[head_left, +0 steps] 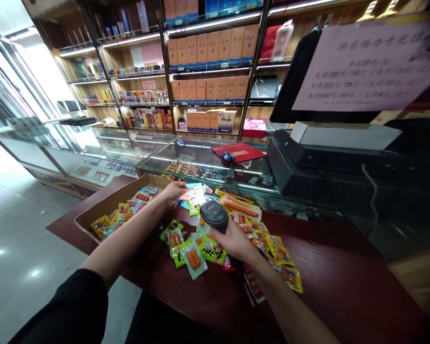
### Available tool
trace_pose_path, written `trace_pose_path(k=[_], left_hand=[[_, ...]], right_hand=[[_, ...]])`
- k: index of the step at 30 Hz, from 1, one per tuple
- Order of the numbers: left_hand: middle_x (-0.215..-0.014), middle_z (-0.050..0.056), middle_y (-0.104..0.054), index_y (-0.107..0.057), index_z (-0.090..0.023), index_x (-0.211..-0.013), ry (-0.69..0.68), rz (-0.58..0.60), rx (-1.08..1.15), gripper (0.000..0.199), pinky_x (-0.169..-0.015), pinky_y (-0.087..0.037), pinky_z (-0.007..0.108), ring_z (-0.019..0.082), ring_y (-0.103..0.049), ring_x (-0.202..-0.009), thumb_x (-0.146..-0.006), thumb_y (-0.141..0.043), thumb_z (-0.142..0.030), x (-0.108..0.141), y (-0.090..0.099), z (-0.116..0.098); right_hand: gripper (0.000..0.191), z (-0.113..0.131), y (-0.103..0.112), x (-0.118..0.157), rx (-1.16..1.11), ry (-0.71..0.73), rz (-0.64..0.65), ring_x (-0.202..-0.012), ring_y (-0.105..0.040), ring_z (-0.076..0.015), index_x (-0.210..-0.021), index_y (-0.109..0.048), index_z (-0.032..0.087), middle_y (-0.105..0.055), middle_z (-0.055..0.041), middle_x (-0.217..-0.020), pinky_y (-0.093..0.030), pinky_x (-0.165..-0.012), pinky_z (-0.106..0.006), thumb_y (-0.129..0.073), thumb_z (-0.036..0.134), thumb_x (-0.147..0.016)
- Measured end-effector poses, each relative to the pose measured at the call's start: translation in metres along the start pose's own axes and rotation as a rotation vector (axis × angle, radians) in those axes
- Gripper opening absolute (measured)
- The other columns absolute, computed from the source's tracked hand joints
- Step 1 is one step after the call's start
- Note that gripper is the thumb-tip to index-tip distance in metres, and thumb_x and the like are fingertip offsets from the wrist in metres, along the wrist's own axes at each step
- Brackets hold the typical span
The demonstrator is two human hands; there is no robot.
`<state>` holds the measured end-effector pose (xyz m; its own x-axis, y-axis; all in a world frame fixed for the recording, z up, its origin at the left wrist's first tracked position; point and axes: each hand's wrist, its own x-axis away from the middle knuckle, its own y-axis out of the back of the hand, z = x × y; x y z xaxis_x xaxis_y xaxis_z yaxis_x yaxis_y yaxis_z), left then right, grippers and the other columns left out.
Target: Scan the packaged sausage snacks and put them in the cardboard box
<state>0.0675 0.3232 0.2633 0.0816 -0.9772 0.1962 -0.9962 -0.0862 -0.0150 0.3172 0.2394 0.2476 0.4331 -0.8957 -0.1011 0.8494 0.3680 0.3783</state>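
**Supervisor:** Report the state of both hands.

**Operator:** From my remote station, I view both through the head camera. My left hand (pixel 175 190) pinches a brightly lit packet (pixel 195 193) at its left end; I cannot tell whether a second packet lies within the grip. My right hand (pixel 234 239) is wrapped around the handle of a dark handheld scanner (pixel 214 214).

**Supervisor:** State the position of the scanner and the packet.

**Operator:** The scanner head is above the bench (pixel 336 272), near the packet and to its right. The packet is beyond the green sausage packets (pixel 194 258), which lie loosely overlapped on the bench.

**Supervisor:** Identify the adjacent items.

**Operator:** To the left, I see an open cardboard box (pixel 102 208) containing assorted packets. To the right, yellow packets (pixel 279 251) lie partly behind my right forearm. A long sausage pack (pixel 240 208) rests just beyond the scanner. Past the bench, a glass display case (pixel 157 152) supports a red mat (pixel 248 152) with a computer mouse (pixel 228 156) on it.
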Motion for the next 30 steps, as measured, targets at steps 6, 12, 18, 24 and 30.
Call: trace_pose_path(k=[6,12,18,24,30], left_hand=[[-0.069,0.003,-0.067,-0.059,-0.012,-0.069,0.01,-0.004,0.018,0.045,-0.063,-0.053,0.025,0.012,-0.064,-0.061,-0.043,-0.092,-0.027,0.002,0.001,-0.001],[-0.076,0.005,-0.07,-0.061,-0.012,-0.074,0.002,-0.009,0.01,0.046,-0.066,-0.055,0.026,0.014,-0.067,-0.068,-0.044,-0.092,-0.03,0.008,0.015,-0.004],[-0.083,0.008,-0.072,-0.064,-0.012,-0.079,-0.066,-0.085,-0.007,0.043,-0.073,-0.056,0.027,0.016,-0.069,-0.073,-0.051,-0.09,-0.03,0.042,0.078,-0.014],[-0.078,0.008,-0.072,-0.062,-0.011,-0.076,-0.098,-0.321,0.015,0.042,-0.06,-0.055,0.023,0.016,-0.069,-0.066,-0.049,-0.091,-0.025,0.099,0.154,-0.025],[-0.081,0.012,-0.073,-0.066,-0.01,-0.084,-0.062,-0.441,0.085,0.033,-0.063,-0.057,0.021,0.018,-0.071,-0.074,-0.059,-0.086,-0.019,0.141,0.187,-0.031]], right_hand=[[0.021,0.003,0.0,-0.001,-0.001,0.021,-0.04,-0.067,-0.069,-0.0221,-0.095,-0.064,0.019,-0.069,-0.0023,-0.068,-0.056,-0.06,-0.032,-0.065,0.027,-0.076],[0.02,-0.003,-0.003,0.0,-0.072,-0.065,-0.001,-0.051,-0.065,-0.0192,-0.092,-0.061,0.02,-0.066,0.0,-0.061,-0.053,-0.046,-0.03,-0.066,0.03,-0.076],[0.02,-0.002,-0.005,0.0,-0.122,-0.142,0.086,-0.045,-0.062,-0.0178,-0.089,-0.054,0.02,-0.064,0.0005,-0.063,-0.051,-0.042,-0.03,-0.064,0.033,-0.077],[0.025,-0.004,-0.005,-0.002,-0.165,-0.15,0.118,-0.05,-0.064,-0.0196,-0.091,-0.053,0.02,-0.066,-0.0014,-0.068,-0.053,-0.042,-0.033,-0.065,0.035,-0.076],[0.022,-0.012,-0.005,-0.005,-0.137,-0.132,0.117,-0.049,-0.064,-0.0202,-0.087,-0.055,0.02,-0.064,-0.0009,-0.062,-0.053,-0.042,-0.033,-0.065,0.035,-0.076]])
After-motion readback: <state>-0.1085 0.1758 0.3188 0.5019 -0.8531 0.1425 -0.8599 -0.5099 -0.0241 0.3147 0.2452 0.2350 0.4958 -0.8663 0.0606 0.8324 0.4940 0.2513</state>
